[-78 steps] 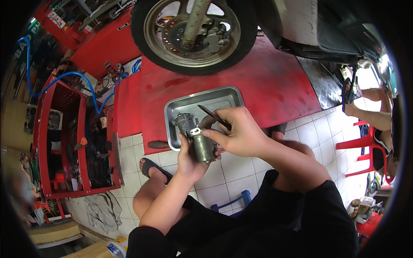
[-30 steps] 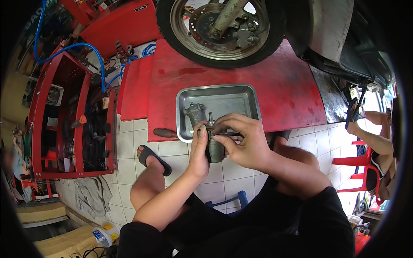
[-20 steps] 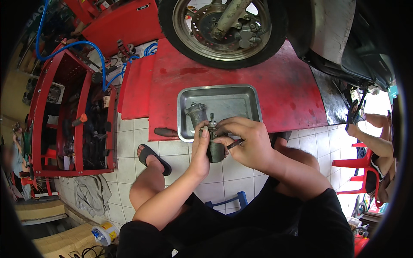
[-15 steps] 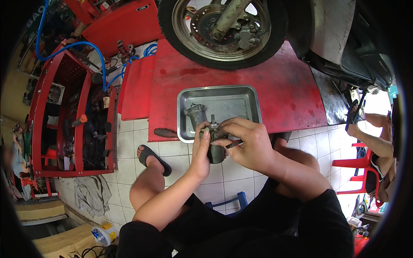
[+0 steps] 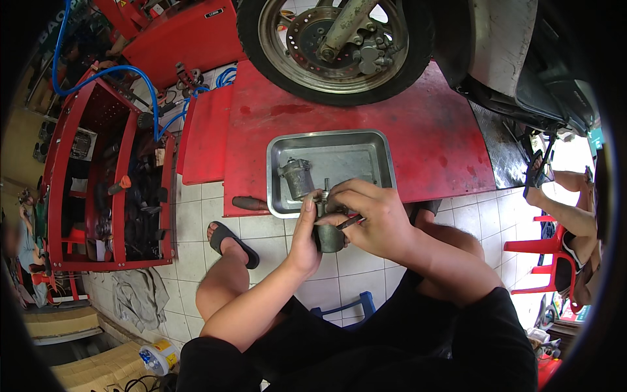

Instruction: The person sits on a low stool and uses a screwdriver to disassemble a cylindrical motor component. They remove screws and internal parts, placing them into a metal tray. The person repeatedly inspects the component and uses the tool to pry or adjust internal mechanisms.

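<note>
Head view: a grey cylindrical motor part [image 5: 328,234] is being gripped by the left hand [image 5: 305,235], closed around it, just over the metal tray's [image 5: 385,160] near rim; a thin tool [image 5: 351,222] is being pinched in the closed right hand [image 5: 369,219]. A slip could be caused, dropping the part onto the tiled floor [image 5: 281,245]. Room is being limited by the wheel [image 5: 336,49] beyond

The part [image 5: 328,234] held in both hands is dull grey cast metal, grimy and matt. The tray [image 5: 385,147] is brushed steel with a soft sheen. The lift platform [image 5: 366,127] is red painted metal, scuffed and stained. The floor tiles [image 5: 356,268] look smooth and pale.
</note>
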Tool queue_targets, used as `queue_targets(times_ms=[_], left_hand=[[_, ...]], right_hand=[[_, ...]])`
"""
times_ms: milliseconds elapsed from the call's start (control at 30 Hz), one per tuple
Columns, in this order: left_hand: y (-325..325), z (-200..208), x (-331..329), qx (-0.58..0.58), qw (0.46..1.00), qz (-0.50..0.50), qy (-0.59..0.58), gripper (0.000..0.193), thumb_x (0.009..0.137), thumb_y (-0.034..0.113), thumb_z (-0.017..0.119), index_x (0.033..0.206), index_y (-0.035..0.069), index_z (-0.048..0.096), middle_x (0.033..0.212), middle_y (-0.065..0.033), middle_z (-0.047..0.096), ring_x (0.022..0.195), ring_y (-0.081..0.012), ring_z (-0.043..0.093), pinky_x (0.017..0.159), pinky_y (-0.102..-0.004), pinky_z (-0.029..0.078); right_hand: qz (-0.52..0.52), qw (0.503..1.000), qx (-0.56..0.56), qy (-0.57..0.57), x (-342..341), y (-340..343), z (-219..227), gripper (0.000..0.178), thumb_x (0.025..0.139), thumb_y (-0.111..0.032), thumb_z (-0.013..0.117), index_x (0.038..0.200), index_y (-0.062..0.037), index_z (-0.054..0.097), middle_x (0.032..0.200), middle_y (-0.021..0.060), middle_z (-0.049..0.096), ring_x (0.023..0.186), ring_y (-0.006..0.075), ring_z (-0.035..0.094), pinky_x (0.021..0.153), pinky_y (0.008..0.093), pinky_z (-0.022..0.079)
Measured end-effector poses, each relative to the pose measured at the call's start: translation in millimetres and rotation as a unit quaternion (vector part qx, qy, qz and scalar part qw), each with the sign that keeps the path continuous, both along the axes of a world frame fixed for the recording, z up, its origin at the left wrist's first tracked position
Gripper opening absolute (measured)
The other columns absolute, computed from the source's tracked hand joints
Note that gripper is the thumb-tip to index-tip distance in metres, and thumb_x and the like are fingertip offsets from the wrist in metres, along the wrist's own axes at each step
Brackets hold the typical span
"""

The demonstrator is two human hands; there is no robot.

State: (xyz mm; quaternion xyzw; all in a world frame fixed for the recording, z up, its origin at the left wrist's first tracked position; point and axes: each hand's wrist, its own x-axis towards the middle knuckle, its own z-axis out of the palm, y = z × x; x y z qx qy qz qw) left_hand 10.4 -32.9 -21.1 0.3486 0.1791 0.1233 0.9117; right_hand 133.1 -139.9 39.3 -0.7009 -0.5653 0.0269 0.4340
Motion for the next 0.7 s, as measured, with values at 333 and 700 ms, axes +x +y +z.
queue_targets(times_ms=[333, 700], left_hand=[[6, -5, 2, -0.051, 0.996, -0.071, 0.027, 0.057, 0.101, 0.057, 0.042, 0.116, 0.004, 0.054, 0.094, -0.0102, 0.063, 0.073, -0.0233, 0.066, 0.064, -0.037, 0.053], [5, -7, 3, -0.04, 0.996, -0.062, 0.047, 0.061, 0.1, 0.061, 0.041, 0.115, 0.004, 0.055, 0.091, -0.0101, 0.064, 0.073, -0.0227, 0.066, 0.064, -0.0378, 0.053]], right_hand=[[0.013, 0.994, 0.067, 0.089, 23, -14, 62, 0.023, 0.087, 0.008, 0.062, 0.11, 0.0042, 0.065, 0.099, 0.0148, 0.064, 0.082, 0.0267, 0.064, 0.072, 0.0348, 0.051], [0.022, 0.976, 0.188, 0.105, 12, -31, 65, 0.012, 0.085, 0.01, 0.063, 0.097, 0.0072, 0.065, 0.09, 0.0166, 0.073, 0.087, 0.03, 0.075, 0.077, 0.0351, 0.06]])
